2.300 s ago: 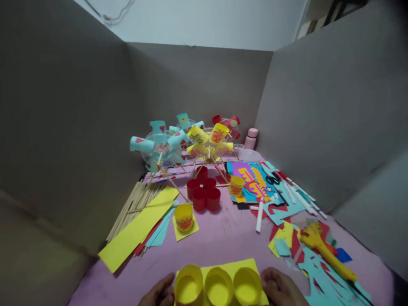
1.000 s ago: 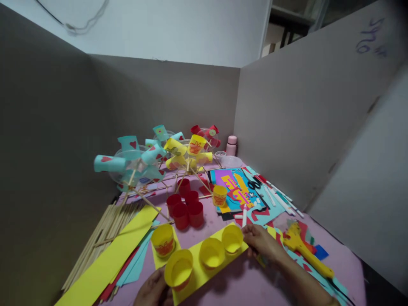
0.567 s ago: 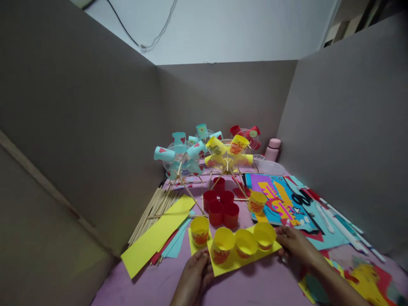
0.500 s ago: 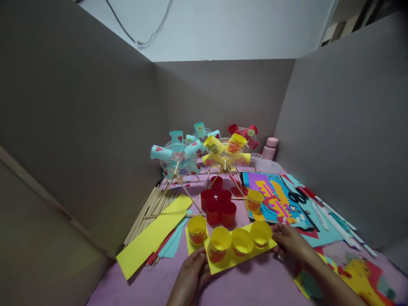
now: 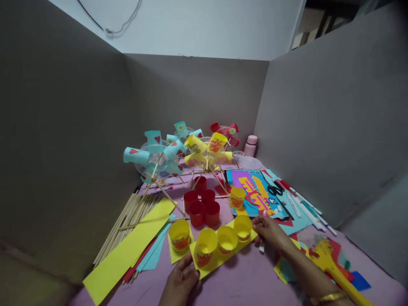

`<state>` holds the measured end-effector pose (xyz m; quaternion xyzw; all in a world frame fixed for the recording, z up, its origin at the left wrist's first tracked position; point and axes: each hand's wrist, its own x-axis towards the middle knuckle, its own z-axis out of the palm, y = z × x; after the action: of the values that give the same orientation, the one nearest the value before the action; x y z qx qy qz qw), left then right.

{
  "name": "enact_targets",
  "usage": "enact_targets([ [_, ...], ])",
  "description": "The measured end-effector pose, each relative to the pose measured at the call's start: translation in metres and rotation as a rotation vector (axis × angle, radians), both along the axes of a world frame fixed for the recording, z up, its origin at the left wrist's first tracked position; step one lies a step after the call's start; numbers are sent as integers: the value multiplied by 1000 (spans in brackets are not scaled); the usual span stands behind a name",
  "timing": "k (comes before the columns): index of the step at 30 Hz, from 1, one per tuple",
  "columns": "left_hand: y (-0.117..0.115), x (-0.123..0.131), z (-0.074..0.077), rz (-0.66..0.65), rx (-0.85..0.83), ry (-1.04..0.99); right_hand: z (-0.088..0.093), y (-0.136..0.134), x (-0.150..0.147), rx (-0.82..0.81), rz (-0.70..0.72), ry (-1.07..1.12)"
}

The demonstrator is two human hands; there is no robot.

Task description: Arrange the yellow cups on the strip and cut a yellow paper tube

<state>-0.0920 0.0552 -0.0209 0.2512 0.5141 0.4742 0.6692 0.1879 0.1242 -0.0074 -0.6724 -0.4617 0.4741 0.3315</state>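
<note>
My left hand [image 5: 181,277] pinches the near left corner of a yellow paper strip [image 5: 219,262]. At the strip's far right end, my right hand [image 5: 270,231] is closed on its edge. Three yellow paper cups [image 5: 227,239] stand upright in a row on the strip, with red drawings on their sides. Just left of it, another yellow cup [image 5: 179,234] stands on a small yellow paper piece [image 5: 176,256]. Something small and white [image 5: 262,248] shows below my right fingers; I cannot tell what it is.
Several red cups [image 5: 196,213] stand behind the strip. Beyond are blue [image 5: 154,155] and yellow [image 5: 207,155] paper wheels on stick frames. Sticks [image 5: 123,216] and paper strips [image 5: 130,250] lie left. A printed folder [image 5: 255,191], scissors [image 5: 274,190] and a yellow glue gun [image 5: 331,265] lie right.
My view has turned slightly right, so everything sits further left and more of the glue gun shows. Both hands still grip the strip, which is tilted a little more.
</note>
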Motion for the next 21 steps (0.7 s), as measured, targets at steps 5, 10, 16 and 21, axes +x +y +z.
enact_targets([
  [5,6,9,-13,8,65,20,1,0,4,44,-15,-19],
  [10,9,8,-13,5,77,51,-6,1,7,81,-45,-6],
  [16,11,3,0,-86,130,105,-8,-7,7,200,-119,-33],
  [21,11,7,3,-19,178,159,-4,-31,9,338,-202,-161],
])
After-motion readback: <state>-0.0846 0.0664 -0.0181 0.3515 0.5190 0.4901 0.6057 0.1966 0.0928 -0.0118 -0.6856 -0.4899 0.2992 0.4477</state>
